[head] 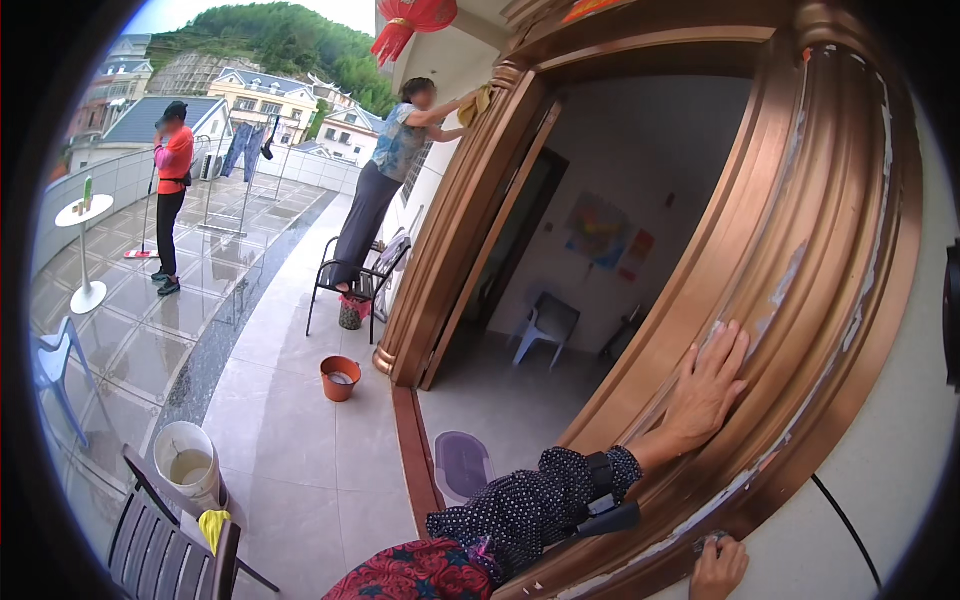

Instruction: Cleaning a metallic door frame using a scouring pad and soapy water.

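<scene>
My left hand (709, 386) lies flat on the copper-coloured fluted door casing (780, 300), its back to me and fingers pointing up. A dark dotted sleeve (532, 495) with a black wrist strap covers that arm. Pale, ragged residue (780, 289) runs along the casing's grooves and its outer edge. Lower down, at the outer edge beside the wall, my right hand (720, 568) pinches a small greyish object (709, 540) against the casing. The fingers partly hide this object, and its kind is unclear.
A person (386, 172) stands on a black armchair (364, 274), holding a yellow cloth (474, 106) to the opposite casing. Another person (174, 195) stands with a mop (142, 254). An orange bucket (340, 379), white bucket (187, 469) and slatted chair (161, 551) stand left of the doorway.
</scene>
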Demonstrator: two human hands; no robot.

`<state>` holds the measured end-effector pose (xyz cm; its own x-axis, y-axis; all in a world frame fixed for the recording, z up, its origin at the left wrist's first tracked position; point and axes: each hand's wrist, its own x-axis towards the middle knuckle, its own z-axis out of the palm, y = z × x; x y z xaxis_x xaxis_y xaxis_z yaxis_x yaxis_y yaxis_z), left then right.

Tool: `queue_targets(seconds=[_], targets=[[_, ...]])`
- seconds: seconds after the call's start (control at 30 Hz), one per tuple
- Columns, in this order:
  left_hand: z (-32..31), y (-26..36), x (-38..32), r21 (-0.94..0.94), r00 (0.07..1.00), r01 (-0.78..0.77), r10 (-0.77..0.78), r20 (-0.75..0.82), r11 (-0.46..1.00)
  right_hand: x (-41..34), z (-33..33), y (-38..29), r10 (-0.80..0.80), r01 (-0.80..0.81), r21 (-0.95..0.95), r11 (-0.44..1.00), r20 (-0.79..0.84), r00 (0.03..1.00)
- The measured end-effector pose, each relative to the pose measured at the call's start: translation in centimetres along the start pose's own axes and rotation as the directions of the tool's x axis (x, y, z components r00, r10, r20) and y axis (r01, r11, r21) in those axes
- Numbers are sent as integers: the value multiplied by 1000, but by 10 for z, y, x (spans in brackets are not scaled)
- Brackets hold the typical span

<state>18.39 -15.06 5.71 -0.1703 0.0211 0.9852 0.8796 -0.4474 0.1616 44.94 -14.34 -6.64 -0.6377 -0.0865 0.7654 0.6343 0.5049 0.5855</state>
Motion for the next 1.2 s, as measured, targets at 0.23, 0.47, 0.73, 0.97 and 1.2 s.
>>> queue_targets(seconds=[0.23, 0.47, 0.73, 0.97, 1.2], targets=[[-7, -1, 0, 14, 1000, -5, 5, 29, 1000, 38, 0, 47, 157, -157, 35, 987, 4, 988], [-1, 7, 5, -61, 998, -17, 21, 54, 998, 101, -16, 90, 237, -260, -69, 963, -244, 940], [-23, -31, 15, 46, 978, -185, 188, -94, 982, -10, 28, -52, 274, -269, 166, 949, -11, 962], [5, -13, 7, -78, 991, -129, 126, -46, 988, -100, 27, -84, 351, -372, 182, 910, 136, 926], [-9, -19, 9, -88, 993, -122, 121, -12, 989, 69, -1, 38, 325, -334, 18, 943, -280, 903]])
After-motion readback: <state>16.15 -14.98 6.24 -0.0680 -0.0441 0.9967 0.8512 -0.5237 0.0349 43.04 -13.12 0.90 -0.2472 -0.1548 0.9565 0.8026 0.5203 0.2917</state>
